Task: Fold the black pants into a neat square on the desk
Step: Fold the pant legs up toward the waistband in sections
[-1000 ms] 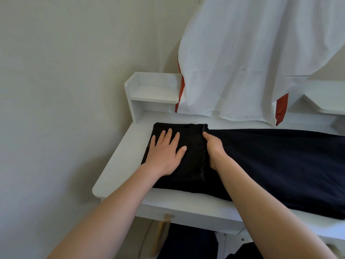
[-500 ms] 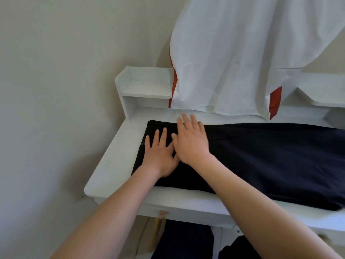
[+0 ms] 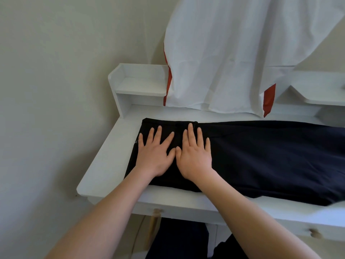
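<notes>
The long pair of plain black fabric pants showed no pattern, reading near navy toward the right end and deeper black at the left. Under the pants, the flat wooden desk was painted plain white, and its raised corner shelf unit behind the pants was the same white. Above the pants hung a plain white cloth sheet with orange-red strips at its lower edges. Below the pants, a round drawer knob was light tan wood. Left of the pants, the smooth wall was pale greenish cream.
</notes>
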Demonstrator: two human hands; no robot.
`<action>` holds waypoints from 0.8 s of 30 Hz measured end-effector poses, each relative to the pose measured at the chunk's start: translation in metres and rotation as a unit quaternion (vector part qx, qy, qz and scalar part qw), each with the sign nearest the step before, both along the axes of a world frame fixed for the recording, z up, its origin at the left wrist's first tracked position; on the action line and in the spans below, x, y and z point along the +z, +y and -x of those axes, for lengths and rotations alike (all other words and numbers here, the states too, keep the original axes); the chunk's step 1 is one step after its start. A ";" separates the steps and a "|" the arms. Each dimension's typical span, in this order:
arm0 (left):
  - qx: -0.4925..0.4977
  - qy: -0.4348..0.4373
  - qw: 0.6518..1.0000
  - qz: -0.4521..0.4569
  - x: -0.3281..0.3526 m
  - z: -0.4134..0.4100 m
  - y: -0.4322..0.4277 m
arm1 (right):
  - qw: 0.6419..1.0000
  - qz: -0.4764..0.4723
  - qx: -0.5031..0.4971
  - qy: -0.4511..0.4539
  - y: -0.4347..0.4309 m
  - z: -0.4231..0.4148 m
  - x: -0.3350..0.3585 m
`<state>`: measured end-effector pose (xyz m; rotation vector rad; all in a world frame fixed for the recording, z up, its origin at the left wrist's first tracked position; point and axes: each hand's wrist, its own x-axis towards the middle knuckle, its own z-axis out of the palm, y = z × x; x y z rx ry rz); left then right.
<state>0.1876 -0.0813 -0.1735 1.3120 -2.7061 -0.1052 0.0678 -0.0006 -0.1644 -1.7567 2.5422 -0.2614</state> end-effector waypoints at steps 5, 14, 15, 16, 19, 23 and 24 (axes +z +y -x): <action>0.130 0.155 0.977 0.060 0.015 -0.005 0.005 | 0.998 -0.027 -0.016 -0.050 0.015 -0.006 0.001; 0.310 0.202 0.920 -0.128 0.034 -0.022 -0.016 | 0.998 -0.016 -0.014 -0.063 0.009 -0.007 -0.002; 0.303 0.205 0.923 -0.120 0.032 -0.023 -0.017 | 0.998 -0.018 -0.015 -0.064 0.008 -0.008 -0.002; 0.297 0.213 0.925 -0.108 0.030 -0.026 -0.017 | 0.998 -0.020 -0.014 -0.065 0.007 -0.010 -0.002; 0.292 0.228 0.926 -0.076 0.026 -0.035 -0.021 | 0.997 -0.026 -0.005 -0.071 0.000 -0.019 0.000; 0.295 0.218 0.929 -0.048 0.026 -0.057 -0.033 | 0.996 -0.040 0.006 -0.075 -0.012 -0.041 0.003; 0.299 0.210 0.930 -0.035 0.026 -0.067 -0.037 | 0.996 -0.045 0.017 -0.078 -0.017 -0.051 0.004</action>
